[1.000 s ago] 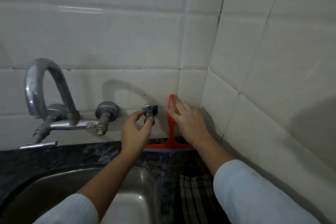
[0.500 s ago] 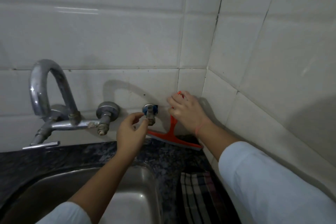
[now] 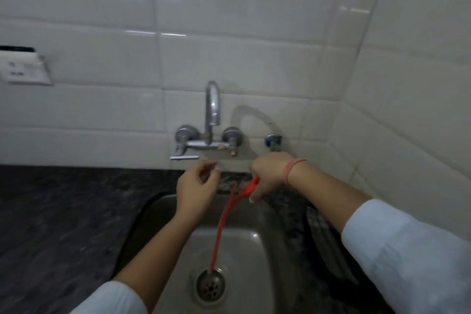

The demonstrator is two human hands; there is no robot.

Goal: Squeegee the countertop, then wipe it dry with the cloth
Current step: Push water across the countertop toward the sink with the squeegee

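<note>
Squeegee (image 3: 222, 224) first: just the one, red, up off the dark stone desk (image 3: 51, 211) and hanging edge-on over the single steel sink (image 3: 257, 239), its lower tip above the one drain (image 3: 210, 287). One checked cloth (image 3: 321, 228) lies on the desk just right of the sink, partly behind the right forearm. On the tiles I count one tap (image 3: 212, 107) with two knobs, one small blue valve (image 3: 272, 141) beside it, and one white switch plate (image 3: 24, 69) far left. The right hand (image 3: 267, 176), with one pink band (image 3: 293, 170) on its wrist, is wrapped round the squeegee's handle. The left hand (image 3: 197, 187) hovers beside it over the sink's back edge, fingers loosely curled, gripping nothing I can see.
</note>
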